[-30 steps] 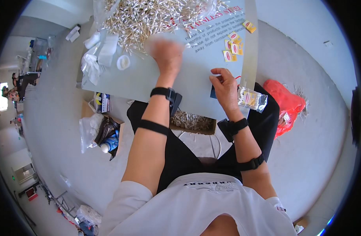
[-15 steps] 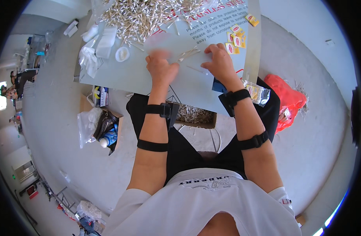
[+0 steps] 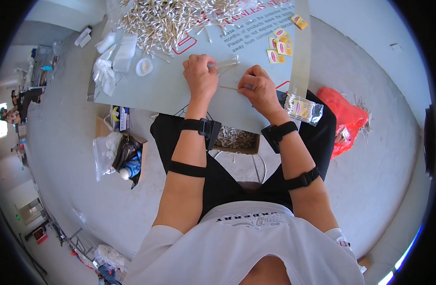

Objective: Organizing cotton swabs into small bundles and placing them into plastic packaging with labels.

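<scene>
My left hand (image 3: 200, 78) is closed, its thumb and fingertips on the left ends of a few loose cotton swabs (image 3: 229, 62) on the table. To its right, my right hand (image 3: 259, 90) pinches one end of a single cotton swab (image 3: 229, 87), which points left across the gap between my hands. Beyond them, a large heap of cotton swabs (image 3: 163, 23) covers the far left of the table (image 3: 156, 92). Several small yellow-and-white cards (image 3: 276, 56) lie beyond my right hand. A clear packet of cotton swabs (image 3: 299, 108) sits by my right wrist.
A small round white container (image 3: 144, 67) and white plastic bags (image 3: 125, 52) lie on the table's left side. Under the table edge stands a box of swabs (image 3: 237, 139). A red bag (image 3: 341, 121) is on the floor at right, an open carton (image 3: 138, 161) at left.
My left hand has come down to the loose swabs and closed at their ends. My right hand has moved down and slightly left, and now pinches the single swab.
</scene>
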The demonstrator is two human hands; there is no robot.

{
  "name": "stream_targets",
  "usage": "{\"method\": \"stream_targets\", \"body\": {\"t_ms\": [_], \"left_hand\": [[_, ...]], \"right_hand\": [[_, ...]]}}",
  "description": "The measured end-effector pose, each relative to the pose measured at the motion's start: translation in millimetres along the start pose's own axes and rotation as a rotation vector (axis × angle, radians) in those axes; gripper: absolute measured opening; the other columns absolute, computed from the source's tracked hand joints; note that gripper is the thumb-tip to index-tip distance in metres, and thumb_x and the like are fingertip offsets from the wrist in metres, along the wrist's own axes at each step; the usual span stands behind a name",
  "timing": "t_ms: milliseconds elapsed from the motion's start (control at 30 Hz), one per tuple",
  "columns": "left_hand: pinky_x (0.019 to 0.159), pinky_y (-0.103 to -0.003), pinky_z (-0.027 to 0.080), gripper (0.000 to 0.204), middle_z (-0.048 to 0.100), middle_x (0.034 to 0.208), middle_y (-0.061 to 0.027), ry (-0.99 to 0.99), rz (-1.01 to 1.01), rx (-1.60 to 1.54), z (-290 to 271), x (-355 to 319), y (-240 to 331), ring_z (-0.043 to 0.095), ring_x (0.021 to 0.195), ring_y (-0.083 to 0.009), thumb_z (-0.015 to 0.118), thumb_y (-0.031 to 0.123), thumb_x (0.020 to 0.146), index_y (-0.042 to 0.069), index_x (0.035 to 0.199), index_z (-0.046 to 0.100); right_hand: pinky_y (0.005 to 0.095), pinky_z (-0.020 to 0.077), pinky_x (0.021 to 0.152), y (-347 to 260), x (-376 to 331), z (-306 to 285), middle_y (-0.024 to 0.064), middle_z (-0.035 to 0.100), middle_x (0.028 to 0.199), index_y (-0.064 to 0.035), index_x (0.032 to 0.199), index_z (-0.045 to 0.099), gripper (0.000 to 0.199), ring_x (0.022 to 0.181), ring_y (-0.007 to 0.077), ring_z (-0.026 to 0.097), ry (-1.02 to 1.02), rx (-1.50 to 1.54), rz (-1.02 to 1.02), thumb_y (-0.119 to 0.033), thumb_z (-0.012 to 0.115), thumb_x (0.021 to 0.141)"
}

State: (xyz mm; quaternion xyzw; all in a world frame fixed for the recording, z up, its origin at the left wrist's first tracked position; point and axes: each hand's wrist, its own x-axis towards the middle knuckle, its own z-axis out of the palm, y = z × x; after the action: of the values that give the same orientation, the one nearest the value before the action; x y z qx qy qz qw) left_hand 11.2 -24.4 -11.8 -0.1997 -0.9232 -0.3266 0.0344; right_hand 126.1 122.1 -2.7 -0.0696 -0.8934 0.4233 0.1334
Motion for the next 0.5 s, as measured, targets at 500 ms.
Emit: {"method": "stream_targets", "body": {"t_ms": [500], "left_hand": [[0.094, -0.043, 0.037, 0.032, 0.055, 0.109, -0.003, -0.051, 0.03, 0.083, 3.4, -11.3, 8.8, 0.046, 0.11, -0.0285, 0.074, 0.014, 0.068, 0.016, 0.1, 0.066]], "right_hand": [[0.0421, 0.0511, 0.069, 15.3, 22.4, -5.8, 0.0143, 0.058, 0.093, -0.0029, 0.089, 0.061, 0.023, 0.076, 0.0335, 0.061, 0.214, 0.025, 0.18, -0.014, 0.073, 0.073]]}}
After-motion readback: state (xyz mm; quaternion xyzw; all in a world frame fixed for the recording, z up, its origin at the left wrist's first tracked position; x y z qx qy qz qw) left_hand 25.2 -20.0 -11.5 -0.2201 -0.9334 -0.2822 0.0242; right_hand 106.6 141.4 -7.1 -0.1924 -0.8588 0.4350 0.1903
